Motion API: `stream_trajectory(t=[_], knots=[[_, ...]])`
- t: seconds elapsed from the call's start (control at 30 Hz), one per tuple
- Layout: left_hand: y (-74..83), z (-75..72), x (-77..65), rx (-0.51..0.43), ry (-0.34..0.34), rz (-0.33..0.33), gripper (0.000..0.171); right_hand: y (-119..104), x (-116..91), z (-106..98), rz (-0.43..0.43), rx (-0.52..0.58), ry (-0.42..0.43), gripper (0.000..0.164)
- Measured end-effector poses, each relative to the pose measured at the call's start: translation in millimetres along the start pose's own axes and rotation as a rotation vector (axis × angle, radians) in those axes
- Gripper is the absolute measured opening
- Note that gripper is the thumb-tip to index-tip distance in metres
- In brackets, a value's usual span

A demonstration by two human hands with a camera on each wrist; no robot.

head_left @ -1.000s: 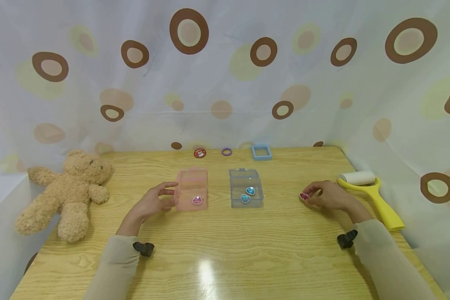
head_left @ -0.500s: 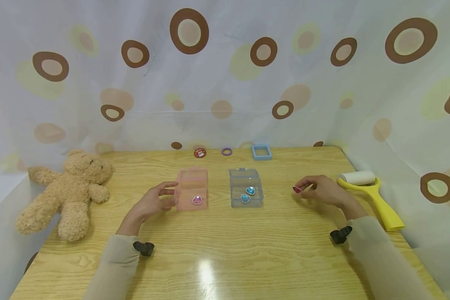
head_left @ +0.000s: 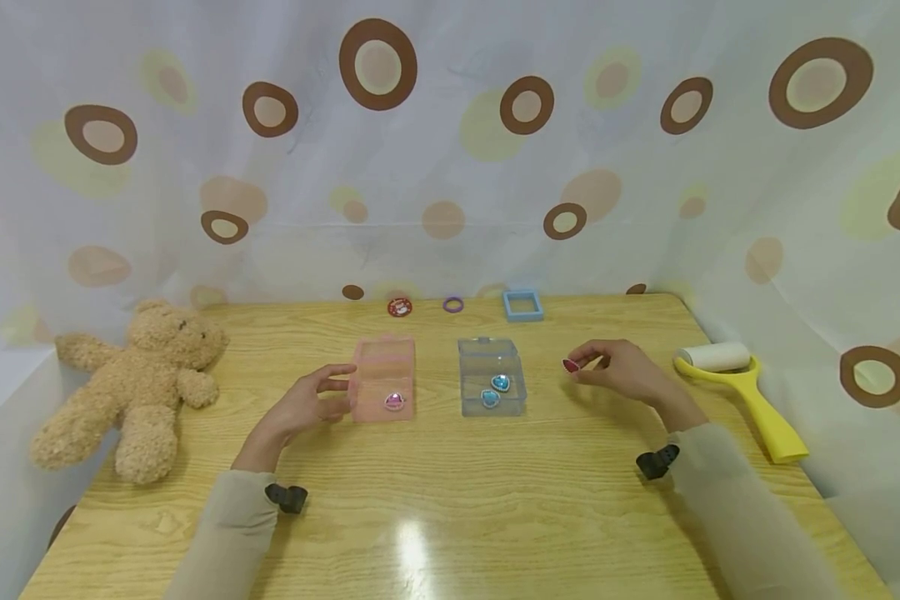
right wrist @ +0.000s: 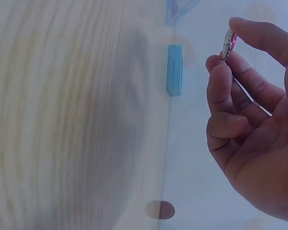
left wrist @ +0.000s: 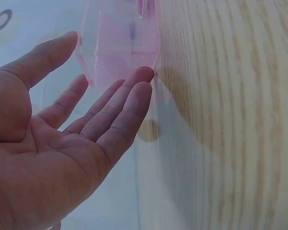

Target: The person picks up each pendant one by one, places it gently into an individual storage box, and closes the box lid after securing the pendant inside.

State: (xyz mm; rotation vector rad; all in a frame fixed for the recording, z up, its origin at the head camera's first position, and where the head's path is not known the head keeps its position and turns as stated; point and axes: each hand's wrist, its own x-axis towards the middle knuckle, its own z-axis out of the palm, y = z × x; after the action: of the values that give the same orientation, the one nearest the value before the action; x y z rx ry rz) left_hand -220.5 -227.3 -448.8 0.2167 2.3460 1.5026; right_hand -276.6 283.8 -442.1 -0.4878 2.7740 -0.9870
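Between thumb and fingertips, my right hand [head_left: 621, 368] pinches a dark pink gem [head_left: 571, 366] with a silvery rim, held above the table right of the blue-grey box. The right wrist view shows this gem [right wrist: 229, 44] edge-on. My left hand [head_left: 306, 403] has its fingers extended, fingertips right at the left side of the clear pink box [head_left: 384, 367]. In the left wrist view the pink box [left wrist: 117, 43] is just beyond the fingertips. A pink gem [head_left: 394, 402] lies in that box's front part. The clear blue-grey box [head_left: 491, 364], lid back, contains two blue gems [head_left: 501, 383].
A teddy bear [head_left: 157, 379] lies at the left edge. Along the back are a red round disc [head_left: 400, 307], a purple ring [head_left: 453, 305] and a light blue square frame [head_left: 522, 306]. A yellow-handled lint roller [head_left: 757, 400] lies at the right edge.
My right hand has moved left and slightly away from me, carrying the dark pink gem toward the blue-grey box. The left hand stays in place beside the pink box.
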Motion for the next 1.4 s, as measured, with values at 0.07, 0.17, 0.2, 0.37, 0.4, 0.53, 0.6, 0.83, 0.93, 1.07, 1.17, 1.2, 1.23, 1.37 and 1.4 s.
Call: stream_trajectory(t=[0.07, 0.17, 0.2, 0.37, 0.4, 0.53, 0.6, 0.83, 0.93, 1.07, 1.17, 1.2, 1.23, 1.37, 1.4], knots=[[-0.2, 0.1, -0.4, -0.001, 0.003, -0.007, 0.062, -4, 3, 3, -0.009, 0.006, 0.007, 0.029], [-0.4, 0.0, -0.8, -0.003, 0.009, -0.015, 0.062, -12, 8, 6, -0.033, 0.009, 0.008, 0.030], [-0.5, -0.2, -1.0, -0.001, 0.009, -0.013, 0.062, -15, 10, 8, -0.039, 0.011, 0.005, 0.030], [-1.6, -0.9, -0.2, -0.005, 0.013, -0.015, 0.061, -29, 20, 14, -0.064, 0.024, -0.011, 0.028], [-1.7, -0.9, 0.0, -0.005, 0.011, -0.013, 0.062, -32, 23, 15, -0.069, 0.027, -0.014, 0.027], [-1.6, -1.0, -0.1, -0.007, 0.013, -0.015, 0.062, -43, 31, 20, -0.083, 0.025, -0.022, 0.026], [-1.7, -1.2, 0.0, -0.007, 0.012, -0.012, 0.062, -50, 35, 23, -0.089, 0.023, -0.026, 0.025], [-2.1, -1.4, -0.5, -0.007, 0.005, -0.008, 0.062, -72, 44, 31, -0.115, 0.045, -0.059, 0.025], [-1.9, -1.0, -0.7, -0.005, 0.006, -0.009, 0.062, -79, 47, 34, -0.138, 0.041, -0.066, 0.026], [-1.8, -0.8, -0.8, -0.003, 0.004, -0.012, 0.063, -84, 52, 40, -0.170, 0.035, -0.077, 0.027], [-2.3, -0.9, -0.1, -0.003, 0.009, -0.014, 0.062, -87, 56, 45, -0.182, 0.042, -0.088, 0.028], [-2.5, -1.0, 0.0, -0.003, 0.011, -0.013, 0.062, -89, 57, 46, -0.183, 0.046, -0.092, 0.029], [-2.8, -1.2, 0.3, -0.003, 0.011, -0.011, 0.062, -91, 58, 48, -0.184, 0.049, -0.097, 0.029], [-2.7, -1.3, 0.8, -0.008, 0.012, -0.012, 0.062, -99, 61, 54, -0.194, 0.057, -0.106, 0.028], [-2.5, -1.2, 0.8, -0.009, 0.013, -0.012, 0.062, -101, 62, 56, -0.198, 0.057, -0.107, 0.028]])
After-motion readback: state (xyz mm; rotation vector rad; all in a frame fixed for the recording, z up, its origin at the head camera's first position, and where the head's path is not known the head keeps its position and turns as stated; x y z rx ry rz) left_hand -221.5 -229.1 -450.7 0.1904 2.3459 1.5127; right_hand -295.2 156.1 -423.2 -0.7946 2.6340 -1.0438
